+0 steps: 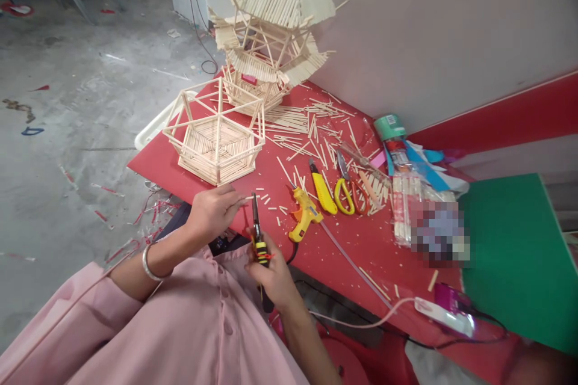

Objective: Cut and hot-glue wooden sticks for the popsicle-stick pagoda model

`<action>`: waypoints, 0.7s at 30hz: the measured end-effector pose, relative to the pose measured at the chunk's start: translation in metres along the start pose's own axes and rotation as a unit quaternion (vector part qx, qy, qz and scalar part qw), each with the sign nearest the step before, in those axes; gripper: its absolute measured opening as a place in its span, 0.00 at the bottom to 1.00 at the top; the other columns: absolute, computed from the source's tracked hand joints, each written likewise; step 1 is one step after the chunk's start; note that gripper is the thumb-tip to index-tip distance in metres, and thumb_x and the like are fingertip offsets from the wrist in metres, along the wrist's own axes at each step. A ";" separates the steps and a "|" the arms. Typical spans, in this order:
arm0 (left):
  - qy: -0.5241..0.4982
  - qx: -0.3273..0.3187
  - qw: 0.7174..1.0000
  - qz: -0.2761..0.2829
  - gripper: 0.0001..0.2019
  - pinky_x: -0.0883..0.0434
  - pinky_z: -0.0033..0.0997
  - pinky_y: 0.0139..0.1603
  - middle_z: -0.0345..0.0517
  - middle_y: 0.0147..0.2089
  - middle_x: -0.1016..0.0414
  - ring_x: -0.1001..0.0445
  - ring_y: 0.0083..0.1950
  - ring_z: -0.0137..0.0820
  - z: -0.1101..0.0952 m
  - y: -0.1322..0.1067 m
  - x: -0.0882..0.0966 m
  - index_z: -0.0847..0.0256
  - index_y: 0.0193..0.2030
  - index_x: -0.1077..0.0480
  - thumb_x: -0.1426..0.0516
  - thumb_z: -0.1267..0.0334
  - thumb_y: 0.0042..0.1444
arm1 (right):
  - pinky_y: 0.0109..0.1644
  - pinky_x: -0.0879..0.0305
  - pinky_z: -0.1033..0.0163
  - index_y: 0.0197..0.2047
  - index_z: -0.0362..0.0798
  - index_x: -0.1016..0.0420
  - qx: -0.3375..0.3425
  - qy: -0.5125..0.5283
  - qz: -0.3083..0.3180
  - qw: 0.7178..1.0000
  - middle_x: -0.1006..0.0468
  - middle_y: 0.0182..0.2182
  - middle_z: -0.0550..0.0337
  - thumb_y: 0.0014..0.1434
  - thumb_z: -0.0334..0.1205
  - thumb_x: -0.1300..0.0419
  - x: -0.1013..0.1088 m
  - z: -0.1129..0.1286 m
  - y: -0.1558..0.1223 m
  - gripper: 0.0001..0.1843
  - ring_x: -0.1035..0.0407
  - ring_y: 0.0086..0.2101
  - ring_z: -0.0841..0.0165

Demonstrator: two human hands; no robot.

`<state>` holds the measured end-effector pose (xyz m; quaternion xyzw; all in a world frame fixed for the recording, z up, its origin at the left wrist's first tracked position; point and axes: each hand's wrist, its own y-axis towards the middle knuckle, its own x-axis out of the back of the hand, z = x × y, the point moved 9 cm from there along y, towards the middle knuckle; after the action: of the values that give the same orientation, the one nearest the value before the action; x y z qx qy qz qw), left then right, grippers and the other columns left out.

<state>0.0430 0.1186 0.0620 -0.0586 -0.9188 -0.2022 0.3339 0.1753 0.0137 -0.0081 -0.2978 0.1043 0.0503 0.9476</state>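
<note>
Left hand (211, 212) pinching thin stick (245, 199), right hand (273, 272) gripping yellow-black tool (261, 248), stick at tool tip, glue gun (305, 213) right of hands, stick frame (218, 153) beyond left hand

And here I am in a makeshift craft workshop: yellow plastic glue gun (307, 213), pale wooden sticks (289, 120) strewn over my red table (361, 234), grey concrete floor (112, 114) littered.
</note>
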 end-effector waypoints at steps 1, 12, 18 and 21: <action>-0.029 0.008 1.000 0.001 0.11 0.33 0.23 0.29 0.42 0.28 0.23 0.26 0.28 0.26 0.002 0.000 -0.001 0.57 0.33 0.22 0.44 0.61 0.63 | 0.26 0.50 0.68 0.48 0.52 0.31 -0.035 0.059 0.034 0.997 0.37 0.27 0.69 0.39 0.31 0.39 -0.006 -0.006 -0.001 0.29 0.46 0.24 0.74; 0.088 0.037 0.995 0.012 0.13 0.35 0.26 0.30 0.45 0.35 0.24 0.28 0.32 0.28 0.038 -0.016 -0.007 0.57 0.38 0.21 0.48 0.62 0.65 | 0.27 0.50 0.69 0.30 0.49 0.31 -0.185 0.312 0.120 0.924 0.38 0.27 0.64 0.36 0.32 0.40 -0.021 -0.016 0.001 0.13 0.52 0.24 0.75; 0.121 0.029 0.992 0.004 0.12 0.35 0.27 0.31 0.44 0.30 0.26 0.28 0.33 0.30 0.039 -0.018 -0.008 0.56 0.34 0.22 0.46 0.61 0.63 | 0.31 0.41 0.62 0.37 0.52 0.26 -0.176 0.274 0.077 0.943 0.32 0.29 0.59 0.38 0.38 0.40 -0.014 -0.017 0.001 0.18 0.44 0.28 0.69; 0.111 0.021 0.994 0.002 0.12 0.33 0.28 0.34 0.45 0.33 0.25 0.28 0.35 0.31 0.038 -0.018 -0.009 0.56 0.35 0.22 0.47 0.64 0.64 | 0.31 0.42 0.63 0.45 0.53 0.26 -0.170 0.270 0.101 0.942 0.31 0.30 0.59 0.38 0.38 0.40 -0.015 -0.013 0.000 0.26 0.44 0.27 0.70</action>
<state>0.0231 0.1183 0.0244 -0.0304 -0.8802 -0.1876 0.4349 0.1584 0.0060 -0.0148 -0.4443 0.3762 0.0807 0.8090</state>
